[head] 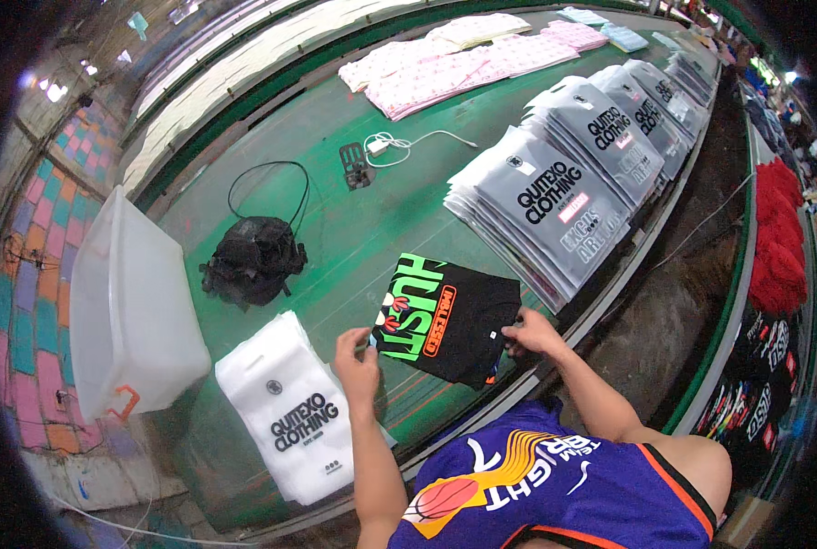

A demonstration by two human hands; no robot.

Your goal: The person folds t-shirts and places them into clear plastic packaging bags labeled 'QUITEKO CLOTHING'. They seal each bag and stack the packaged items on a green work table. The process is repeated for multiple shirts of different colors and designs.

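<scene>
A folded black T-shirt (477, 302) with green and orange print lies at the table's near edge, between my hands. My left hand (358, 364) pinches its left edge with thumb and fingers. At the shirt's right edge, my right hand (530, 334) grips the fabric near the corner. Just left of my left hand lies a stack of white printed plastic bags (285, 412). Beyond the shirt to the right stand piles of clothing packed in printed bags (545, 199), in a row along the table edge.
On the green table (333, 254) lie a black strapped bundle (254, 261), a black bracket (355, 166) and a white cable (398, 147). A translucent plastic bin (140, 309) stands at the left. Pink printed fabric (463, 68) lies at the far side, red fabric (777, 233) on another table.
</scene>
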